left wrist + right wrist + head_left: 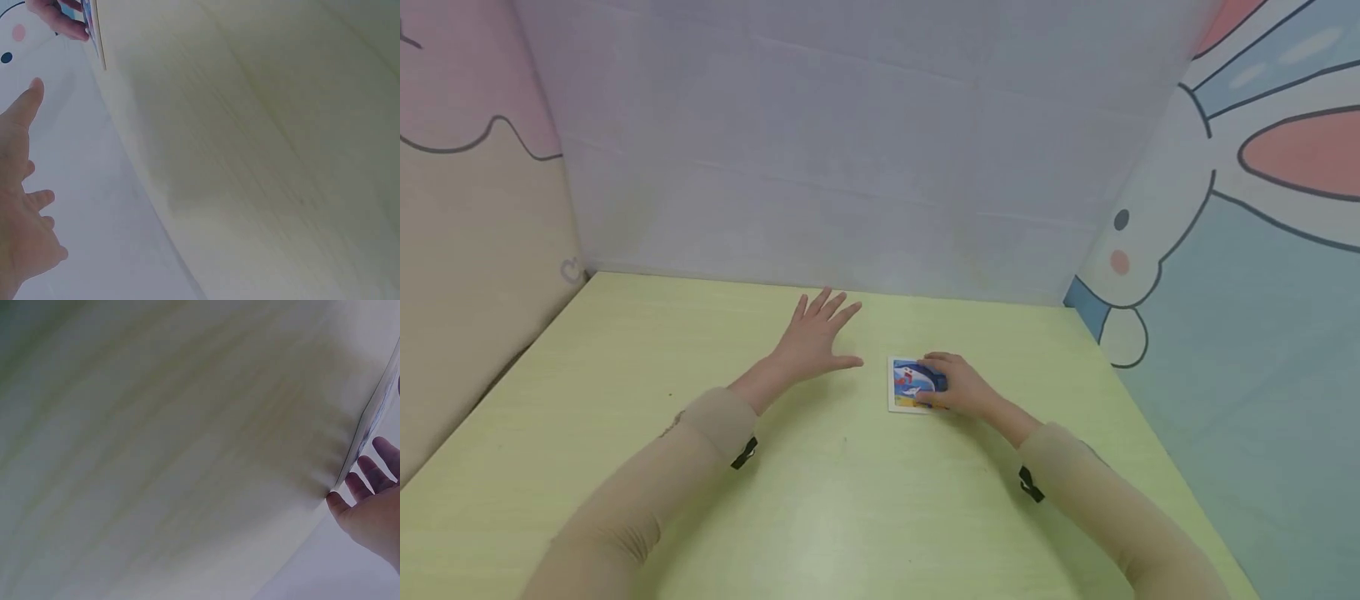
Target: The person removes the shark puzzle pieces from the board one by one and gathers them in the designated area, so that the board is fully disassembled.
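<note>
A small square picture board (902, 384) with a white border and a blue sea scene with a whale-like figure lies flat on the table. My right hand (966, 387) is over its right part, thumb and fingers spread apart and touching it, hiding that side. In the right wrist view, the fingertips of the right hand (372, 506) meet the edge of the board (365, 428). My left hand (811, 343) hovers left of the board, fingers spread and thumb pointing towards it, holding nothing. The left wrist view shows the left hand (22, 206) apart from the board (94, 31).
The pale yellow-green table (820, 517) ends at a plain light cloth wall (850, 150) behind. A wall panel with a cartoon rabbit (1150, 225) borders the right side, and a pink and cream panel (475, 233) the left. Both forearms wear beige sleeves with black straps (745, 453).
</note>
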The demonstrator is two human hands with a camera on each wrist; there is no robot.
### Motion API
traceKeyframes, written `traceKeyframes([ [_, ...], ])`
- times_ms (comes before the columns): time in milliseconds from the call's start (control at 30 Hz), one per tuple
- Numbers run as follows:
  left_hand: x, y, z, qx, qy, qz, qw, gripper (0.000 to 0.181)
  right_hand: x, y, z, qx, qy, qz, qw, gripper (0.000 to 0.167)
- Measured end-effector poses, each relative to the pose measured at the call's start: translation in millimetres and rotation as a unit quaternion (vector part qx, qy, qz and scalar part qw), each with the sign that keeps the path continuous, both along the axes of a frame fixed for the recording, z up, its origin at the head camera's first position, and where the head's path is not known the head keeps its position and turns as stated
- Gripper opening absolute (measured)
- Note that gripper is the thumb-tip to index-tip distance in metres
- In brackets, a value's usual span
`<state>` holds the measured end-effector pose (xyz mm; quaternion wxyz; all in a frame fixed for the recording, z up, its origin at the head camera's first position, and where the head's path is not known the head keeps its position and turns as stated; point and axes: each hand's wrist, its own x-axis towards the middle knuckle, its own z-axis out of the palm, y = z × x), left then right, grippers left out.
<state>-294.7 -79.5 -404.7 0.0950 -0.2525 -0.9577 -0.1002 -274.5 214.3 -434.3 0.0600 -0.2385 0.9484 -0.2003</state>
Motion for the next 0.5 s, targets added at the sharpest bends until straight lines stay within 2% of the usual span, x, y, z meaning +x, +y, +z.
traceKeyframes([
  [233, -9.9, 27.6, -8.6, 0.005, -0.057, -0.039, 0.9976, 0.085, -9.8, -0.6, -6.5, 0.023, 0.021, 0.012, 0.9994, 0.068],
  [500, -22.1, 51.0, -25.8, 0.013, -0.121, -0.059, 0.9908, 0.069, -13.9, -2.2, -9.2, 0.024, 0.02, 0.006, 0.9995, 0.07],
])
